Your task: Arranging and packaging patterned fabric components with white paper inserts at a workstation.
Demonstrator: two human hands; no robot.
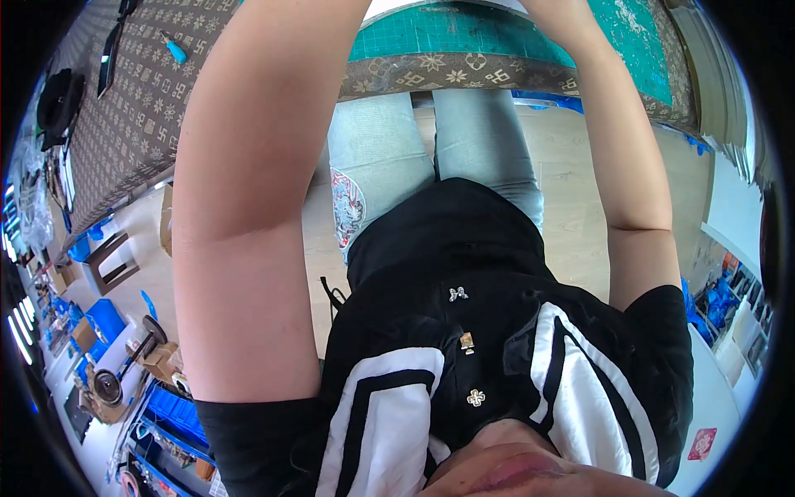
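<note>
Both of my arms reach up over the table. My left forearm [265, 99] runs past the upper edge of the picture, so my left hand is out of view. Of my right hand [561, 18] only the part by the wrist shows at the top; its fingers are cut off. It is over a green cutting mat [497, 37], which has grid lines and pale worn patches at the right. Between my arms, a white curved edge [397, 8] of something lies on the mat. What either hand holds is hidden.
A brown patterned cloth [141, 108] covers the table. On its left lie a blue-handled tool [174, 50] and a black item [60, 103]. A stack of pale sheets [729, 91] stands at the right. Behind at the left are a stool [116, 263] and blue bins [174, 414].
</note>
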